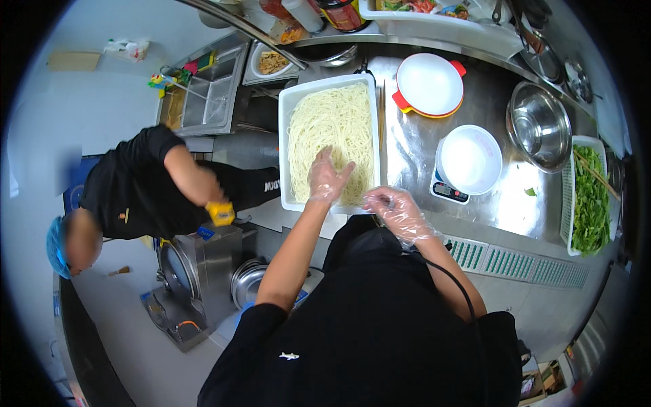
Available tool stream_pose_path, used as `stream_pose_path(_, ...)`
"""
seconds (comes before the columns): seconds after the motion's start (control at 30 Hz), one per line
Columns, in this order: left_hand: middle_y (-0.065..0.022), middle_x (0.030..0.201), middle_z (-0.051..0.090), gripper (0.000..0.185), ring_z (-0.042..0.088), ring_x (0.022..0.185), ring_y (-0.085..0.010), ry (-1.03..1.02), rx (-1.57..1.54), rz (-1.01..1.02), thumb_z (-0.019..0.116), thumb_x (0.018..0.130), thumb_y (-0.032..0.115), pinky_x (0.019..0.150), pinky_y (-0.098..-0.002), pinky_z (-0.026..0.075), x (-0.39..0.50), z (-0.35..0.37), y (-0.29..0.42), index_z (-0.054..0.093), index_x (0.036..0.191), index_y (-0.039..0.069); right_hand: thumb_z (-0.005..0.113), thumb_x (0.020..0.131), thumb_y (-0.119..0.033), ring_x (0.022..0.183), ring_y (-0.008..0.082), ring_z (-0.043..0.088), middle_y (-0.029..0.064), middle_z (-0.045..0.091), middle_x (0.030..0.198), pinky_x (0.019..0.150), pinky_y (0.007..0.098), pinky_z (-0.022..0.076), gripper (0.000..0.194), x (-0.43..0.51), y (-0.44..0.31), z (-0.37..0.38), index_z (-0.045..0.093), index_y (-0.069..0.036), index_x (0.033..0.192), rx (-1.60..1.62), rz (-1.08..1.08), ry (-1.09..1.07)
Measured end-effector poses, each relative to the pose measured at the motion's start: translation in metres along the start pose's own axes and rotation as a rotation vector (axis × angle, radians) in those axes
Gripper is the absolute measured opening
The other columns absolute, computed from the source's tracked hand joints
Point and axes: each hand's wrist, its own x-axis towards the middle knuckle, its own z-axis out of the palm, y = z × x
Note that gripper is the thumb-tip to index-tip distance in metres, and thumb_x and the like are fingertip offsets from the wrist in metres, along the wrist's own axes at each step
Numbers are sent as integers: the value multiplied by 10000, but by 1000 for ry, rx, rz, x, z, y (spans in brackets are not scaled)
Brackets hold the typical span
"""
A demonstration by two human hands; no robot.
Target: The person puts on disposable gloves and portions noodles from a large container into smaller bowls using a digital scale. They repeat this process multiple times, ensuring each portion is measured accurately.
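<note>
A white rectangular plastic tub [375, 137] holds a broad bed of pale noodles [330, 122]. My left hand [328, 178], in a clear disposable plastic glove, lies over the noodles with its fingers apart, palm down. At the tub's near right corner is my right hand [399, 211], gloved the same way. Its fingers curl towards the thumb at the rim; whether they grip anything there is not clear. To the right, a white round plastic container [469, 160] sits on a digital kitchen scale [450, 192].
Beyond the scale stand stacked white bowls with red handles [431, 84], a steel mixing bowl [539, 127] and a basket of leafy greens [592, 203]. Chopsticks [382, 114] lie beside the tub. At left, a co-worker [137, 188] holds a yellow object [220, 213] near a steel machine [216, 264].
</note>
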Motion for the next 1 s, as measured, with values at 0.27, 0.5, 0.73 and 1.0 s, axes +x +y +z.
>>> stream_pose_path(0.27,-284,1272,678,637,649,1187,-446,-230,262,-83,782,882,501,1002,-525,517,59,11,-17,684,1234,-20,653,1075,-157,966,137,705,93,762,1003,903,305,544,224,-13,15,-6,709,20,1201,-48,96,259)
stream_pose_path(0.5,-239,1295,656,402,596,1236,-403,157,-138,330,821,767,206,1092,-491,451,18,-36,-62,770,1105,-5,645,1074,-117,999,147,714,103,752,1044,951,303,559,202,14,4,22,696,37,1194,-15,127,319)
stream_pose_path(0.73,-175,1469,621,404,575,1362,-307,212,-683,380,719,836,15,1214,-440,382,18,-79,-59,729,1240,2,746,1000,-153,1247,210,638,135,697,1296,1031,349,527,457,65,-2,67,609,-26,1417,-194,84,212)
stream_pose_path(1.0,-132,1033,773,234,737,936,-208,-103,-981,236,764,869,94,874,-344,581,25,-122,-29,740,1072,-20,901,830,-224,1562,375,318,211,329,1689,1288,442,267,1036,120,-3,127,296,-35,1649,-439,-243,195)
